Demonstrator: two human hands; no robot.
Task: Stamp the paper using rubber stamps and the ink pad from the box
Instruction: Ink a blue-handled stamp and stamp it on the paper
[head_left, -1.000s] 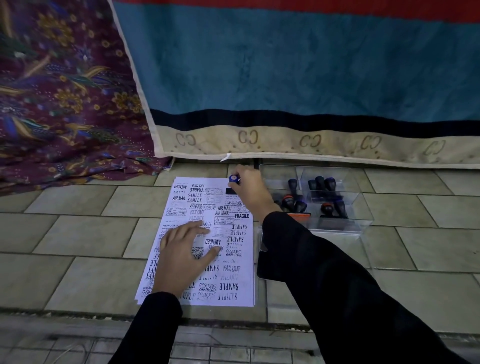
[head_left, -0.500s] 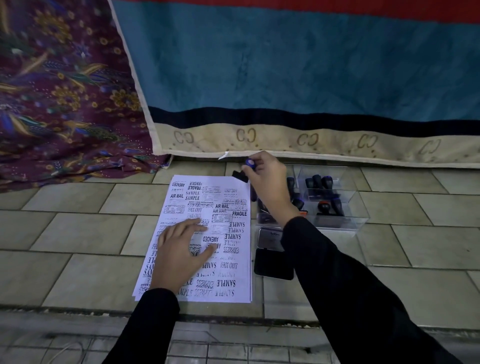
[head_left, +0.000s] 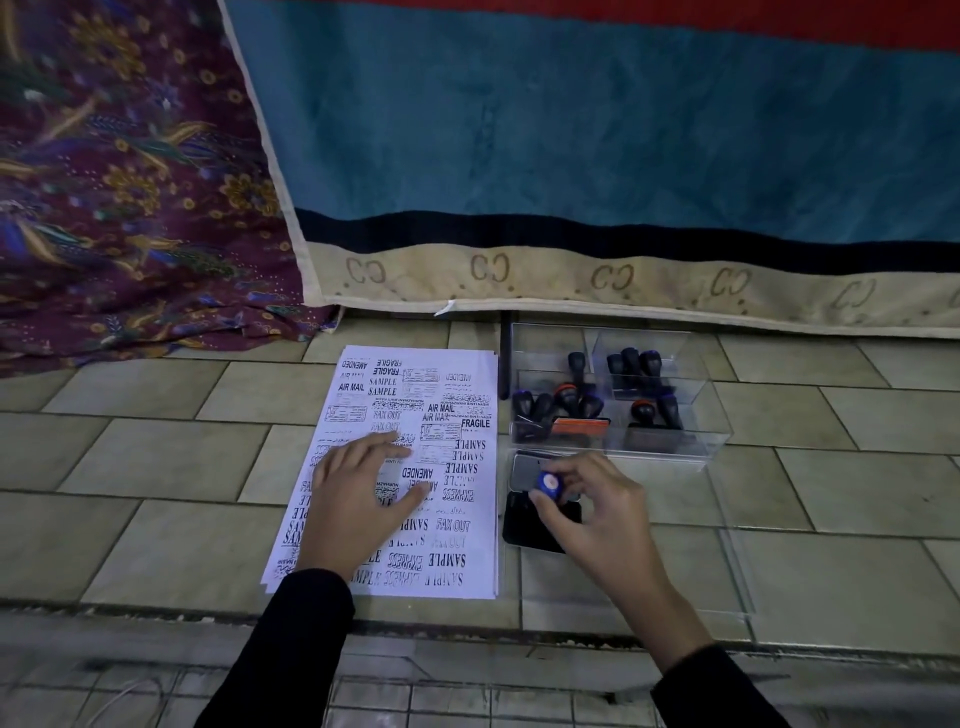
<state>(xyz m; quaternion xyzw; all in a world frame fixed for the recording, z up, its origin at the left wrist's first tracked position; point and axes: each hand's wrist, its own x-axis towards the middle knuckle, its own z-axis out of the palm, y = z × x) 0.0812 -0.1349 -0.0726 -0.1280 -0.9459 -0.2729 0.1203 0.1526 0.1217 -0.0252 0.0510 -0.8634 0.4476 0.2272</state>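
A white paper covered in black stamp prints lies on the tiled floor. My left hand rests flat on its lower half, fingers spread. Right of the sheet sits an open black ink pad, its lid folded back. My right hand grips a rubber stamp with a blue-topped handle and holds it down over the ink pad. The stamp's face is hidden under my fingers. A clear plastic box behind the pad holds several black-handled stamps.
A blue, black and beige blanket hangs down to the floor just behind the box. A purple floral cloth lies at the far left. A clear lid lies on the tiles right of the ink pad. A floor step edge runs near me.
My right hand has lifted the stamp off the paper's top right corner and brought it back and down onto the ink pad. My left hand has stayed flat on the paper.
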